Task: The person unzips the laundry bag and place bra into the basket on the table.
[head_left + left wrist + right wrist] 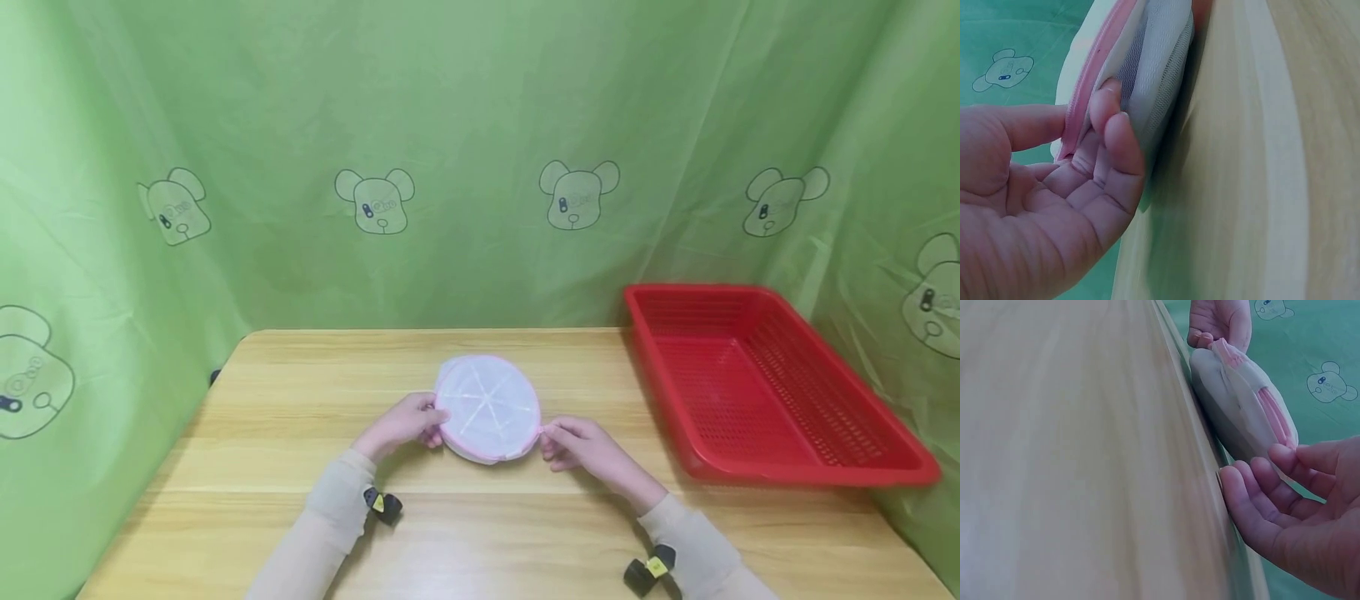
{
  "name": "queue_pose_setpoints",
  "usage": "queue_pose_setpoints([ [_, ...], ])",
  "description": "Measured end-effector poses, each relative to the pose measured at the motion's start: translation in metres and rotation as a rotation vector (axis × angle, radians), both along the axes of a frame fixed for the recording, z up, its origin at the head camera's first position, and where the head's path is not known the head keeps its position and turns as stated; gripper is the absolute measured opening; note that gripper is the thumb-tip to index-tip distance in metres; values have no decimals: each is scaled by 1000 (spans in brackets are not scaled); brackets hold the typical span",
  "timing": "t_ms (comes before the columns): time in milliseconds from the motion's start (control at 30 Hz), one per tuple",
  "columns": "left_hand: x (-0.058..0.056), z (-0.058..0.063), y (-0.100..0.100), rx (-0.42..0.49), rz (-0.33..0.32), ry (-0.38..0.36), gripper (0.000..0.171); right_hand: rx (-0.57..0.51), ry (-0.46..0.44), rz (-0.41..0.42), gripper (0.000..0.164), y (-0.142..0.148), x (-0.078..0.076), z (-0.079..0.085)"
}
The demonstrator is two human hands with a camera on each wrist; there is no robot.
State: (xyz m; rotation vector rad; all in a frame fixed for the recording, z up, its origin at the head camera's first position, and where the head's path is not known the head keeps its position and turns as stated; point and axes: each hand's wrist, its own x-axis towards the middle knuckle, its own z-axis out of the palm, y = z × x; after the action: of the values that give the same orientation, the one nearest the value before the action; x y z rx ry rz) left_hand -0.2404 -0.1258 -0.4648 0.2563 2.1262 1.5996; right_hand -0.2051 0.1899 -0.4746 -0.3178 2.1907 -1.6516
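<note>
A round, pale mesh zippered pouch (491,417) with white spoke-like lines on its top is held over the middle of the table. Around its rim runs a pink zipper (1099,59). My left hand (408,421) grips the pouch's left edge, thumb on top and fingers curled underneath. At the opposite edge, my right hand (581,446) pinches the pink zipper's end between thumb and index finger, its other fingers loosely curled below. In the right wrist view the pouch (1235,403) stands tilted, a pale fabric stretch interrupting the pink along its side.
A red plastic basket (810,475) with perforated sides stands at the table's right. The wood-grain table (300,375) backs onto a green curtain (480,100) printed with bear faces, which also hangs along both sides.
</note>
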Motion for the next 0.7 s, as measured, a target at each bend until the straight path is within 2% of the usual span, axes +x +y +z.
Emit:
queue_pose_setpoints([
  [300,2,6,-1,-13,66,-32,26,57,48,141,36,-1,3,3],
  [467,1,8,-2,-9,59,-31,26,64,54,190,36,-2,5,4],
  [700,1,8,-5,-18,17,-12,27,71,64,207,34,-7,9,6],
])
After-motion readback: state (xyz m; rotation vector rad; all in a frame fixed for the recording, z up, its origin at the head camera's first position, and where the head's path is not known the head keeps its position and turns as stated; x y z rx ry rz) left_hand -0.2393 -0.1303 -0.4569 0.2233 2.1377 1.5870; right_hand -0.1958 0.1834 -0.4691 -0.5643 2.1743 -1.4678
